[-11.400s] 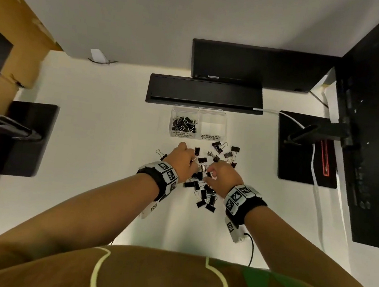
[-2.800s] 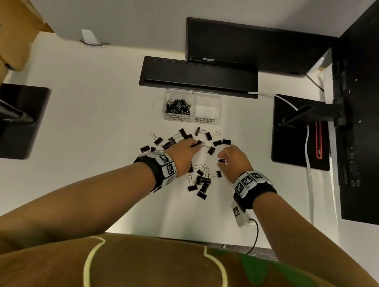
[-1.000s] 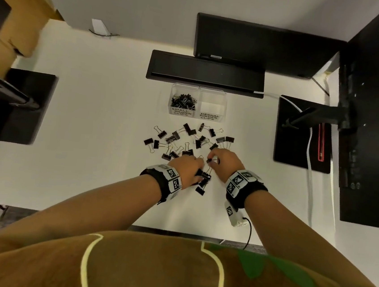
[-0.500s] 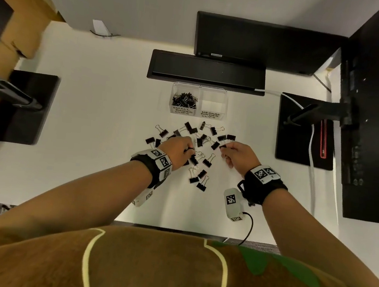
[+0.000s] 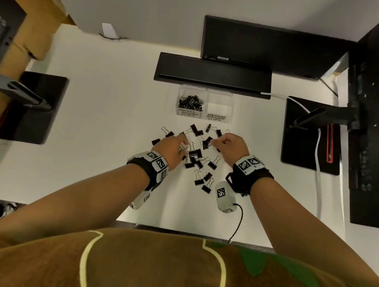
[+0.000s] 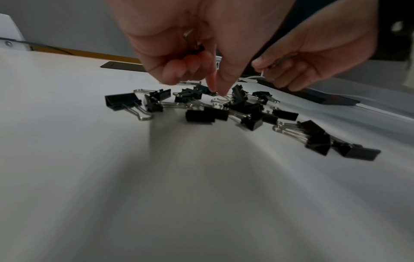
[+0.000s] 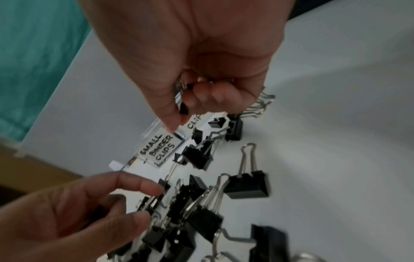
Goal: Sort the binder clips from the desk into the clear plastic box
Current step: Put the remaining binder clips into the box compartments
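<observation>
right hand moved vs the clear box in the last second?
Yes. The right hand has gone from the near end of the loose binder clips toward the clear plastic box, now nearer its labelled front.

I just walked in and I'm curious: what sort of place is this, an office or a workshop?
Most likely an office desk. A white desk carries monitor stands, a clear plastic box labelled for small and medium binder clips, and loose binder clips.

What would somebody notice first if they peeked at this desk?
Probably the scatter of black binder clips in the middle of the white desk, with the left hand and right hand picking at them. Just beyond sits the clear plastic box, its left half holding clips.
</observation>
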`<state>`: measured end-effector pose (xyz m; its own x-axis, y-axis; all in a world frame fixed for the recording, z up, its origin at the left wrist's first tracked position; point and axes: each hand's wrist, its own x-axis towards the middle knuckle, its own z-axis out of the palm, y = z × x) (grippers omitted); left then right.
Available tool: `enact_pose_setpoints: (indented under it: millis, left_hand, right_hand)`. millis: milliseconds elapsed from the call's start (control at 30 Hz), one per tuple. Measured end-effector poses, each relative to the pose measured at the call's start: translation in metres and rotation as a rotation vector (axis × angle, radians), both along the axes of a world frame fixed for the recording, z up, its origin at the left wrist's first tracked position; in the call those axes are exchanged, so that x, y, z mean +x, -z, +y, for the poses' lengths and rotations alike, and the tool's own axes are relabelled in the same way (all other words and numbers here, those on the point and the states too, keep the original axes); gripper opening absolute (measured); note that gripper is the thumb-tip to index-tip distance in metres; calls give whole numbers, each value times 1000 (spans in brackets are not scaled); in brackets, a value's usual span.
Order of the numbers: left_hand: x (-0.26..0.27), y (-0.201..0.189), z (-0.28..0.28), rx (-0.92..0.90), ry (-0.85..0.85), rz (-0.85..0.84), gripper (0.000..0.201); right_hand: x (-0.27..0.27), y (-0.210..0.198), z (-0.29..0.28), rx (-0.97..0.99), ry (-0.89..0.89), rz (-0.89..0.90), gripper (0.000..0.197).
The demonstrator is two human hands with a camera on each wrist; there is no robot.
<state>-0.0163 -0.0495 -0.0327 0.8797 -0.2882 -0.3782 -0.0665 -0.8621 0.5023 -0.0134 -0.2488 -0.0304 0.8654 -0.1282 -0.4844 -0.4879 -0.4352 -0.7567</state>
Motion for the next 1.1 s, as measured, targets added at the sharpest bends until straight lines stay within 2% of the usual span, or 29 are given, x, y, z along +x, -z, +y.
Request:
enact_pose_setpoints:
  millis: [67,200,333,467,567,667,800,967,1100]
  left_hand:
    - [-2,1,-1,14,69,39,26]
    - [-5,2,1,28,117,59,34]
    - [3,-2,10,3,12,20,37]
    - [16,-5,18,-3,-62,1,42]
    - [19,-5,18,14,-28,46,42]
    - [17,-1,16,10,39,78,41]
    - [20,-3,15,7,64,113,39]
    - [44,-22,12,-36,-71,72,33]
    - [72,-40,-2,-126,-176,-11,26]
  right_hand:
    - [6,2,9,-106,-61,-57,10]
    - [6,7,17,-252,-254,-66,16]
    - [0,9,10,-276,-318,-29,8]
    - [4,3,5,-265,-327,-28,19]
    - [14,-2,10,-267,-311,-68,31]
    - [22,-1,20,-298,-369,-79,40]
    - [19,4,24,-346,-463,-9,34]
    - [14,4,16,-301,-410,13,17]
    - [23,-7,11,-179,-280,6,17]
